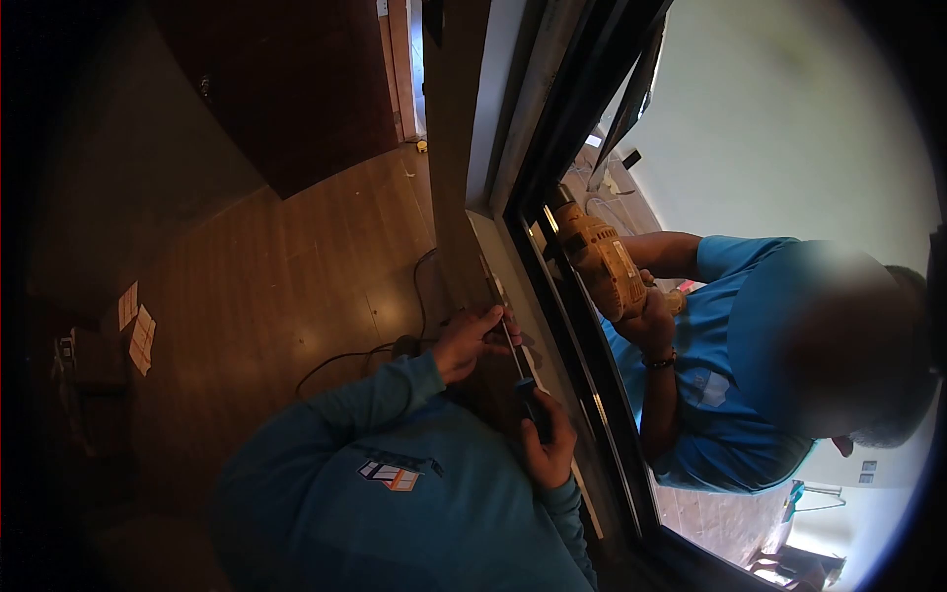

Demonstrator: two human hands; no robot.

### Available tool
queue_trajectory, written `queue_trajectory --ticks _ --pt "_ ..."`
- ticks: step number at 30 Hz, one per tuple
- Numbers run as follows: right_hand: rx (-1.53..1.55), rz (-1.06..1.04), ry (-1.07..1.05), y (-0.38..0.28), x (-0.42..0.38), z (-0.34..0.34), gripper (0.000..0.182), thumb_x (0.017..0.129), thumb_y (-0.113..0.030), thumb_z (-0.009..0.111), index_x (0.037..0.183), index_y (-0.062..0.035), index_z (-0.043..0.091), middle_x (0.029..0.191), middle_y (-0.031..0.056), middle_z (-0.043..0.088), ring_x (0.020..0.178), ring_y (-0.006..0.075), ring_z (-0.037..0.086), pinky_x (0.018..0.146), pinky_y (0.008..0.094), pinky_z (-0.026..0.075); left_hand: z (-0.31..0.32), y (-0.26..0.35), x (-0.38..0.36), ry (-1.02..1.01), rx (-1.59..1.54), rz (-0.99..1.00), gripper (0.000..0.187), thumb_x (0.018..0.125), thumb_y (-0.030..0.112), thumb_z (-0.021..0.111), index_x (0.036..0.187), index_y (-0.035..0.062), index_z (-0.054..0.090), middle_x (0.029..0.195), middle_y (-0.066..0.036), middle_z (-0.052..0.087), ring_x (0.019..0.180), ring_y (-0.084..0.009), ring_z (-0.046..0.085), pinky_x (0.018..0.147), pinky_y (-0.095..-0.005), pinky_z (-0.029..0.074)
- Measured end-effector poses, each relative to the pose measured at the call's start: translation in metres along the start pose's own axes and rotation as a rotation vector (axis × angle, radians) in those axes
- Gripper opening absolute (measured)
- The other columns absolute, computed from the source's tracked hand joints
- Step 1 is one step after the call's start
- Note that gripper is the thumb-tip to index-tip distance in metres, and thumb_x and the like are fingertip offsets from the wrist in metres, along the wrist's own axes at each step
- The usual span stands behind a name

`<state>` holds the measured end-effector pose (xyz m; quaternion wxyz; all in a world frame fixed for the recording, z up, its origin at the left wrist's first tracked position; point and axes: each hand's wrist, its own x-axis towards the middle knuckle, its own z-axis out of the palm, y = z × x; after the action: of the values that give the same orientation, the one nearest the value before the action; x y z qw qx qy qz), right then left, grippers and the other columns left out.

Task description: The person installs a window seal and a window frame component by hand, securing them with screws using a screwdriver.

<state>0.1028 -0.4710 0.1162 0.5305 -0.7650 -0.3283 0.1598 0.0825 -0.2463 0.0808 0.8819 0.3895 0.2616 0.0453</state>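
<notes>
My right hand (549,444) is wrapped round the dark blue handle of a screwdriver (528,397). Its thin shaft runs up along the light edge of the frame (541,340). Further up, my left hand (469,342) has thumb and fingers closed round the shaft near its far end; the tip is hidden. Across the dark window or door frame (582,365), a co-worker in a blue shirt (725,365) holds a yellow power drill (604,259) with both hands, its chuck at the frame.
A dark cable (345,365) lies on the wooden floor (286,286) to the left. Beyond stands a dark brown door (286,89). Pieces of patterned card or tile (141,340) lie at the far left. A pale wall (779,128) rises behind the co-worker.
</notes>
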Motion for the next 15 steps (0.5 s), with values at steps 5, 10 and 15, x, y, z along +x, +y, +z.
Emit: queue_trajectory --ticks 5,10,15 --pt "-0.003 -0.006 0.008 0.001 0.003 0.0 0.042 0.083 -0.008 0.058 0.123 0.0028 0.053 0.113 0.0188 0.06 0.105 0.0255 0.059 0.09 0.0333 0.044 0.0 0.003 0.004 -0.032 0.03 0.0 0.033 0.096 0.04 0.048 0.107 0.0092 0.054 0.095 -0.004 0.061 0.092 -0.0181 0.063 0.075 -0.0319 0.052" --pt "0.033 0.015 0.006 0.0 0.008 0.002 0.041 0.083 -0.008 0.058 0.122 0.003 0.053 0.113 0.0183 0.06 0.104 0.0251 0.059 0.09 0.033 0.044 -0.003 0.003 0.008 -0.025 0.01 0.005 0.034 0.096 0.04 0.049 0.107 0.009 0.055 0.094 -0.004 0.062 0.091 -0.018 0.063 0.075 -0.032 0.052" --pt "0.012 -0.013 0.015 0.003 0.009 0.002 0.044 0.08 -0.009 0.06 0.122 0.0018 0.052 0.113 0.0195 0.059 0.103 0.0298 0.059 0.09 0.0359 0.045 -0.001 0.007 0.009 -0.035 -0.013 0.02 0.033 0.095 0.038 0.05 0.107 0.0085 0.056 0.095 -0.006 0.063 0.091 -0.0182 0.064 0.075 -0.032 0.053"
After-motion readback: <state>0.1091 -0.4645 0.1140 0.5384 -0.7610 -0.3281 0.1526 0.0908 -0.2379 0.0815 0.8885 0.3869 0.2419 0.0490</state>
